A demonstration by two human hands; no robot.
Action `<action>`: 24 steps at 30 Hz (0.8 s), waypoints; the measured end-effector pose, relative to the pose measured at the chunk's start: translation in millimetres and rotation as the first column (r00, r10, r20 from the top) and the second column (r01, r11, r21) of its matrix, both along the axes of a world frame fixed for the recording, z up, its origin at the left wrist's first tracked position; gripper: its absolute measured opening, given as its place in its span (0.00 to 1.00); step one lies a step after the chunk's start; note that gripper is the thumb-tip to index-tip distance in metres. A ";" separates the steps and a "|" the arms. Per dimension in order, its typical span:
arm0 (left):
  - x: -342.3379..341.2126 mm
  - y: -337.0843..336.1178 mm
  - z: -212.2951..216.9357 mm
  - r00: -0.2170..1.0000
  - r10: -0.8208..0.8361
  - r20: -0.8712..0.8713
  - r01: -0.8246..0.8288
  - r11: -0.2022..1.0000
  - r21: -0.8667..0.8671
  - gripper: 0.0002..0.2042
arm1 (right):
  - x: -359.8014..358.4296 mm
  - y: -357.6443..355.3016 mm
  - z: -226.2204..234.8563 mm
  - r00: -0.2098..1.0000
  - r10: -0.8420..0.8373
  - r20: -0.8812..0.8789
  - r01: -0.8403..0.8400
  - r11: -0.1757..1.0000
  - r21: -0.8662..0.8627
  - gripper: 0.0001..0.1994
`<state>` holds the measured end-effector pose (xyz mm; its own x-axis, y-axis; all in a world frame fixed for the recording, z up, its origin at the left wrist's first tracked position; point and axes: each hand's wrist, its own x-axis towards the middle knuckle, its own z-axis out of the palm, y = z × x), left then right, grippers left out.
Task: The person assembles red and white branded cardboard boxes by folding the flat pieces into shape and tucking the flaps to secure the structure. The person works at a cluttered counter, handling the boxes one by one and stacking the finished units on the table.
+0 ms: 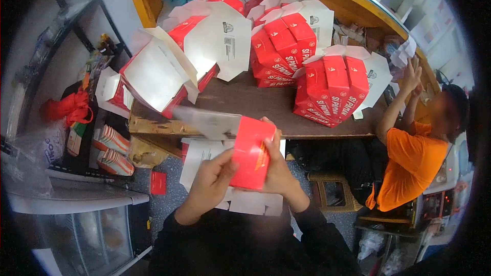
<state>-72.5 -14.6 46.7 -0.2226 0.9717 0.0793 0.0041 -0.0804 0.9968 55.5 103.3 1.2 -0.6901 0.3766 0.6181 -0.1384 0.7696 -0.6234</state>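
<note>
Between my two hands is a red cardboard food box (253, 156), held up in front of the table's near edge. Its pale lid flap sticks out to the left and is blurred. My left hand (210, 180) grips the box's lower left side, thumb on the red face. On the other side, my right hand (282, 171) wraps round the right edge; part of its fingers is hidden behind the box. Below them, flat white and red carton blanks (250, 205) lie at my lap, partly covered by my forearms.
Stacks of red and white cartons (335, 84) stand on the brown wooden table (235, 103). To the right, a person in an orange shirt (414, 166) sits with hands raised. At left are a black shelf (61, 161), striped paper cartons (115, 161) and a glass-front cabinet (97, 235).
</note>
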 end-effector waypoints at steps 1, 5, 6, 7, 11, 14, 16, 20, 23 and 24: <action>-4.0 1.1 -4.0 0.989 -0.146 0.027 0.143 0.985 0.095 0.30 | 5.8 2.2 -4.5 0.995 -0.100 0.007 0.100 0.993 0.061 0.56; -25.2 3.5 -12.5 0.841 -0.520 -0.152 0.530 0.847 0.039 0.51 | 12.9 2.2 17.5 0.815 -0.359 -0.454 -0.089 0.697 -0.712 0.38; -24.2 0.8 -19.2 0.839 -0.510 -0.189 0.528 0.847 0.061 0.52 | 20.3 10.9 20.1 0.782 -0.407 -0.473 -0.229 0.519 -0.824 0.31; -22.0 -2.1 -24.3 0.839 -0.495 -0.224 0.523 0.848 0.083 0.52 | 26.0 19.1 26.4 0.750 -0.457 -0.478 -0.368 0.313 -0.876 0.25; -4.9 -17.8 -29.3 0.700 -0.035 -0.713 0.178 0.976 0.127 0.32 | 17.1 34.3 22.9 0.820 -0.452 -0.351 -0.290 0.201 -0.936 0.21; 4.2 -16.7 -42.8 0.847 0.341 -0.407 -0.176 0.903 0.391 0.17 | -2.9 13.4 30.9 0.900 -0.227 -0.371 -0.191 0.559 -0.807 0.28; 6.6 -20.0 -38.0 0.907 0.419 0.043 -0.408 0.850 0.333 0.19 | 0.9 1.4 27.8 0.968 -0.089 -0.233 -0.019 0.904 -0.426 0.24; 0.1 -18.8 -4.9 0.705 0.446 0.551 -0.575 0.814 0.077 0.22 | 11.4 -20.0 29.9 0.992 0.047 0.118 -0.093 0.904 0.417 0.17; 2.6 -14.8 3.7 0.691 0.418 0.589 -0.516 0.857 -0.003 0.22 | 6.3 -26.9 28.7 0.995 -0.031 0.096 -0.018 0.881 0.473 0.16; 2.6 -15.0 6.7 0.705 0.407 0.581 -0.497 0.868 -0.004 0.22 | 4.8 -27.0 21.6 0.998 -0.048 0.039 0.025 0.885 0.464 0.15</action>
<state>-69.9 -29.7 53.4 -0.6801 0.7299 -0.0690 -0.4611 -0.3526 0.8143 60.3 76.3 22.8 -0.7146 0.0807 0.6949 -0.0837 0.9763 -0.1995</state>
